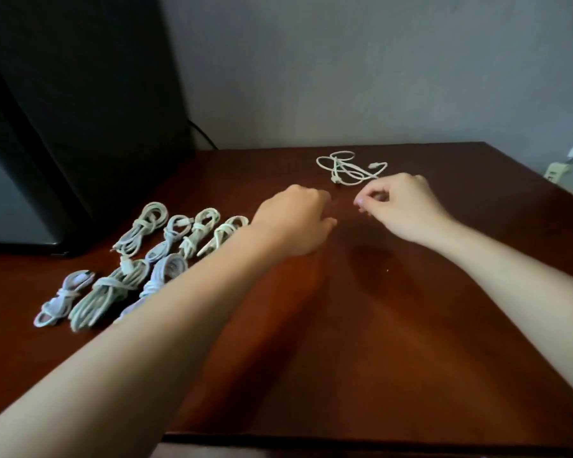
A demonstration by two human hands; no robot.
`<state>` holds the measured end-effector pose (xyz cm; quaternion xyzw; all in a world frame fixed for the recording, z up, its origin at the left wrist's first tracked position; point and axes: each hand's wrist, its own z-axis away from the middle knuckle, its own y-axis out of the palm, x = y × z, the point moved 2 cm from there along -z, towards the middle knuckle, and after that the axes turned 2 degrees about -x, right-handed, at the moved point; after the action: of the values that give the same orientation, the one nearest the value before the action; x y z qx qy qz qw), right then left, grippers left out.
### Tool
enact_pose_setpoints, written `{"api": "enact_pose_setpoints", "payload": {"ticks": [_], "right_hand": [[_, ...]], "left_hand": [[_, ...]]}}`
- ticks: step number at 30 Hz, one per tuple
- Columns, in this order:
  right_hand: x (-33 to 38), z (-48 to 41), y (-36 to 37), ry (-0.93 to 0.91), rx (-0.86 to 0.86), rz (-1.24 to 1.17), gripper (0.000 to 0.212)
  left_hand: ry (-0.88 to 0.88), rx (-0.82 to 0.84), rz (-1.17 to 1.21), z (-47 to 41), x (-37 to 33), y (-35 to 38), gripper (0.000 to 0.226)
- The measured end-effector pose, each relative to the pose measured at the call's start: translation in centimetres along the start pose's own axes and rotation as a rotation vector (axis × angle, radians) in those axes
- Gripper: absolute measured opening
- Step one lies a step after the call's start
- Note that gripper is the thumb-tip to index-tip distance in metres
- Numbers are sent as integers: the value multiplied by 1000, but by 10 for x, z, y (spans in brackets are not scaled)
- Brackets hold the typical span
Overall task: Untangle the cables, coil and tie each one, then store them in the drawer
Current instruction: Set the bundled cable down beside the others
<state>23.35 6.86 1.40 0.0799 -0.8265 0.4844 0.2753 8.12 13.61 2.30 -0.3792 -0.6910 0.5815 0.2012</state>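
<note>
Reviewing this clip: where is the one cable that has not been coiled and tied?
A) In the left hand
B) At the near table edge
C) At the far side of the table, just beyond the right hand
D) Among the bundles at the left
C: the loose cable lies sprawled at the far side of the table, just beyond the right hand, apart from the tied bundles at the left.

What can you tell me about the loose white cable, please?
The loose cable is thin, white and plastic-looking, lying flat in a few untidy, overlapping loops, neither coiled nor tied. It rests on the dark wooden table near its far edge, apart from the tied bundles at left. The right hand is just in front; contact is unclear.
</note>
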Motion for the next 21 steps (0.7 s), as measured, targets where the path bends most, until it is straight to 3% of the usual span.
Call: {"api": "enact_pose_setpoints", "payload": {"ticks": [6,9,12,16,21], "right_hand": [[-48,-32,9,45,-26,61,15],[-67,-56,17,42,-15,102,40],[-77,-76,26,40,100,90,57],[-89,-84,38,69,284,200,51],[-82,-66,32,30,200,315,32]], "left_hand": [[-129,175,213,-62,-5,48,55],[-194,90,371,-92,-5,55,53],[-287,11,542,-115,-5,59,43],[-357,-79,745,-126,-4,67,26],[-336,-213,757,-115,-4,66,17]]}}
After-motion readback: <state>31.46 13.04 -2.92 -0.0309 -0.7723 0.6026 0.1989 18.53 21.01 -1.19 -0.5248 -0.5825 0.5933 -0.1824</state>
